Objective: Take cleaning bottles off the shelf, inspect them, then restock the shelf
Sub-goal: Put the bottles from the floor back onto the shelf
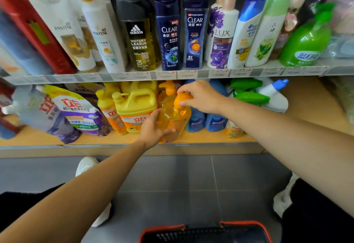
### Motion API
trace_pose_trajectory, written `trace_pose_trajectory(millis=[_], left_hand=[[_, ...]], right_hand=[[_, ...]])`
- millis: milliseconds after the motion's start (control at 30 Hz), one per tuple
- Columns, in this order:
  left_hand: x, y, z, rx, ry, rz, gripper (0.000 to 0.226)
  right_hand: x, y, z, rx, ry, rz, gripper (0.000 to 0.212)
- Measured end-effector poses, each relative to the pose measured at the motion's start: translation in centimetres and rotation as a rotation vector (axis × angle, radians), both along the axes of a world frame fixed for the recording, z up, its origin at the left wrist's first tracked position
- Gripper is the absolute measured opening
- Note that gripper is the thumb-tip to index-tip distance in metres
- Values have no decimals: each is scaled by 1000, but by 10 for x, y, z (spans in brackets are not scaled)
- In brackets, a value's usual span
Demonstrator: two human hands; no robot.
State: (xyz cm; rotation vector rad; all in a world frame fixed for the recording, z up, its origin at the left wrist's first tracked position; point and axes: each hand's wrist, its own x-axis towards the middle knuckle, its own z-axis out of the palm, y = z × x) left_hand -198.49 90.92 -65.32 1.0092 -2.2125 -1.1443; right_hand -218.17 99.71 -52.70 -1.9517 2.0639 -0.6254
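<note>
1. An orange pump bottle (173, 117) stands at the near edge of the lower shelf (210, 139), tilted slightly, between a yellow jug (137, 106) on the left and blue bottles (207, 122) on the right.
2. The left hand (153, 129) is curled around the bottle's lower body, fingers wrapped across its front.
3. The right hand (201, 96) pinches the orange pump head (182, 99) from above, thumb and fingers closed on it.
4. Whether the bottle's base rests fully on the shelf is probably hidden by the left hand.
5. A red-rimmed basket (206, 232) sits on the floor nearest the camera.
</note>
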Motion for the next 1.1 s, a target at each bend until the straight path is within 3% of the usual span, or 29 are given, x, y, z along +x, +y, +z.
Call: trace_pose_trajectory(millis=[200, 333, 433, 500, 567, 667, 900, 1100], left_hand=[[-6, -4, -14, 61, 5, 11, 82], [-6, -4, -18, 40, -24, 7, 83], [-4, -1, -18, 20, -42, 19, 86], [-3, 3, -17, 4, -38, 22, 87], [-3, 11, -17, -27, -34, 12, 89], [0, 24, -19, -88, -27, 40, 88], [1, 43, -18, -120, -51, 326, 87], [6, 38, -22, -79, 3, 161, 67]], right_hand=[[-10, -2, -3, 33, -221, -143, 52], [-9, 8, -13, -41, -29, -350, 32], [2, 12, -26, -25, -331, -435, 28], [10, 13, -29, 5, -539, -403, 45], [16, 12, -32, 2, -526, -353, 50], [25, 11, -31, -17, -487, -284, 39], [24, -4, -21, -141, -594, -349, 41], [35, -5, -33, -107, -584, -430, 56]])
